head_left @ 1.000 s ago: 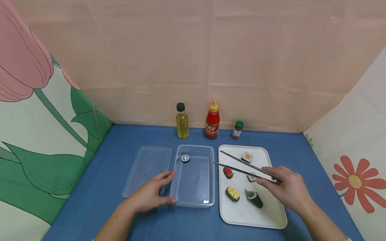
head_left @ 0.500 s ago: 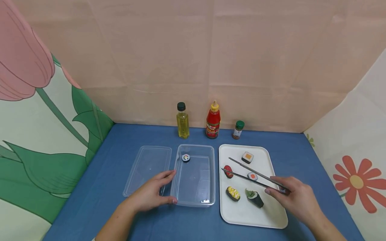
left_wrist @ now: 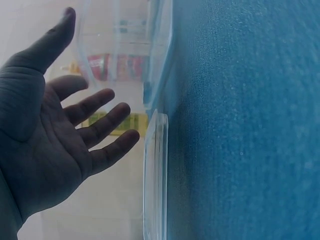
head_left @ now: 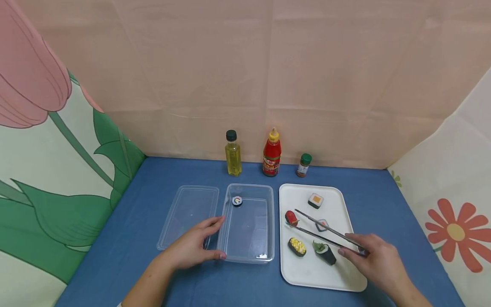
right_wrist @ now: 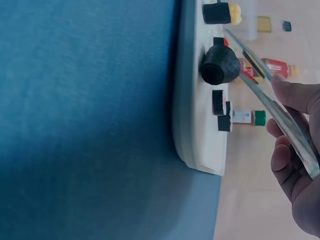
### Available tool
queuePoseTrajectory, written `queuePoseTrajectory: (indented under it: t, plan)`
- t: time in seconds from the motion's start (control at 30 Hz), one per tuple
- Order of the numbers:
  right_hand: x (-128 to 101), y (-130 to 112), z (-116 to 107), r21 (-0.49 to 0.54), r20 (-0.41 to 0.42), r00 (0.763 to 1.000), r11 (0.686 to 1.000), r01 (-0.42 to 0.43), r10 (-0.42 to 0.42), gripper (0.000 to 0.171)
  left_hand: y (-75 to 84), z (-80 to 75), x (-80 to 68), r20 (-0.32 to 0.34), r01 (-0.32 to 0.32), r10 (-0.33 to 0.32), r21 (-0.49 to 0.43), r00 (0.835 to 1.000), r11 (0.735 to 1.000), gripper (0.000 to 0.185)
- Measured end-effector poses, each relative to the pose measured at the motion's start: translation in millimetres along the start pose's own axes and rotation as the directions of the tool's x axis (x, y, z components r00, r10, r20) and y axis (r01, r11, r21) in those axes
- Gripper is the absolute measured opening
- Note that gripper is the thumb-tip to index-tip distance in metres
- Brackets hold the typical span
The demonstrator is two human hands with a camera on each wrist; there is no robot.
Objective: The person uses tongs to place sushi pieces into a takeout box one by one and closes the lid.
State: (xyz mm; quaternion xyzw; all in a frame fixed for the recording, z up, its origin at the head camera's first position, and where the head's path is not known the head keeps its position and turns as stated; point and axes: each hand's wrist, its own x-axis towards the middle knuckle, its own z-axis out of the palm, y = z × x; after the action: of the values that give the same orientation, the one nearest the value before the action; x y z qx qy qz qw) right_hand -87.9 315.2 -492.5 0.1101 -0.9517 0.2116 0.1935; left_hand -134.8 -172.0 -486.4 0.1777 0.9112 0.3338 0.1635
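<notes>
Tongs (head_left: 324, 230) reach red sushi (head_left: 290, 218) only overhead.

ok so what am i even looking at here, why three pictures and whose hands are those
There is no machine here: a person works with bare hands and wears three cameras. The big picture comes from the head, looking down at a blue table. The two dim, sideways ones come from the wrists.

The left hand rests against a clear plastic box with one sushi piece inside; its lid lies beside it. The right hand holds metal tongs, their tips apart near a red-topped sushi piece on a white tray that carries five pieces in all. At the back stand an oil bottle, a ketchup bottle and a small spice jar.
</notes>
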Motion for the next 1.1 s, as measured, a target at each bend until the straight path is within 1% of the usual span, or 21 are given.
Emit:
queuePoseTrajectory:
  t: [0.2,0.37,0.5,0.6,0.77,0.9,1.0,1.1]
  plan:
    - [-4,1,7,0.029,-0.035,0.999,0.999,0.042,-0.041,0.042,0.7,-0.2,-0.8,0.001,0.011,-0.011,-0.010,1.000,1.000,0.098]
    - [-5,-2,9,0.016,-0.030,0.999,0.999,0.030,-0.029,0.040,0.6,0.1,-1.5,-0.002,0.008,-0.008,-0.006,1.000,1.000,0.098]
    - [-4,-5,11,0.007,-0.018,1.000,1.000,0.020,-0.020,0.039,0.4,0.1,-2.1,0.000,-0.011,0.011,-0.004,1.000,1.000,0.098]
    - [-4,-6,11,-0.003,-0.024,0.999,1.000,0.026,-0.026,0.038,0.4,0.1,-2.1,0.002,-0.024,0.024,-0.002,1.000,1.000,0.098]
    - [-3,-5,10,-0.014,-0.047,0.997,0.998,0.055,-0.056,0.037,1.6,-0.3,-1.6,0.005,-0.014,0.014,0.001,1.000,1.000,0.098]
    - [0,-4,8,-0.033,-0.047,0.997,0.997,0.065,-0.066,0.036,2.4,-1.1,-1.6,0.008,-0.002,0.002,0.002,1.000,1.000,0.099]
    - [2,-3,5,-0.035,-0.041,0.997,0.997,0.064,-0.065,0.036,2.4,-1.2,-1.9,0.006,-0.004,0.003,0.005,1.000,1.000,0.099]
    - [6,0,1,-0.029,-0.054,0.995,0.996,0.087,-0.088,0.038,2.3,-1.1,-1.7,0.003,-0.005,0.005,0.004,1.000,1.000,0.099]
